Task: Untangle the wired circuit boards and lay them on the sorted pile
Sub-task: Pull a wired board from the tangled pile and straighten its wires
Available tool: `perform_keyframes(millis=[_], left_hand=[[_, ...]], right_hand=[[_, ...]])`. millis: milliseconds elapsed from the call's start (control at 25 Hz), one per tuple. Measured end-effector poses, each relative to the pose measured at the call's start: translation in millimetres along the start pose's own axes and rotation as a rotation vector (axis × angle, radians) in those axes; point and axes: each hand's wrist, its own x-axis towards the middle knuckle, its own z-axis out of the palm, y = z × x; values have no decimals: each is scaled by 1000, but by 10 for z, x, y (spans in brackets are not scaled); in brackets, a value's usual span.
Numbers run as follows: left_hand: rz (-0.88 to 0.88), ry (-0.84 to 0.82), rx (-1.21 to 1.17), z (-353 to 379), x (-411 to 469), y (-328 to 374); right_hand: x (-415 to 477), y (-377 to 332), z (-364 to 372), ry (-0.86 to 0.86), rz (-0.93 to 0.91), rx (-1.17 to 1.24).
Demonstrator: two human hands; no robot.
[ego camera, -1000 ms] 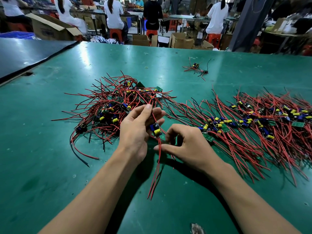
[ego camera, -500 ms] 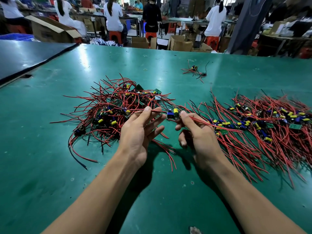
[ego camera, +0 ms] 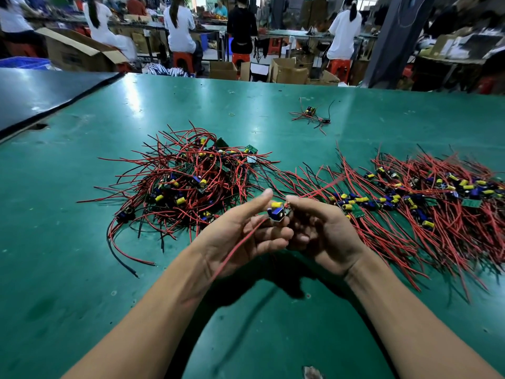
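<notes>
A small circuit board (ego camera: 278,211) with a yellow capacitor and a blue part is held above the table between my two hands. My left hand (ego camera: 240,236) pinches it from the left, palm up, and a red wire (ego camera: 235,248) trails down across that palm. My right hand (ego camera: 322,236) grips the board from the right, with more red wires running off to the right. The tangled pile (ego camera: 188,181) of red-wired boards lies behind my left hand. The sorted pile (ego camera: 415,198), with wires laid roughly parallel, spreads to the right.
The green table (ego camera: 82,269) carries a separate small wired board (ego camera: 311,114) at the back centre. A dark panel (ego camera: 41,97) borders the table at the far left. Beyond the far edge are cardboard boxes, red stools and several people at benches.
Both hands have lifted the board and drawn closer together, turning palms up. One second ago the wires hung down from my left hand; now one trails across the left palm.
</notes>
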Motion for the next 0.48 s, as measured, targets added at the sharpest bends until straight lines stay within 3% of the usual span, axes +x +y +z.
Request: perform_keyframes(millis=[280, 480], left_hand=[[90, 71, 155, -33, 34, -59], [76, 120, 342, -11, 32, -118]], right_hand=[[98, 44, -103, 140, -77, -196], [92, 14, -173, 212, -56, -191]])
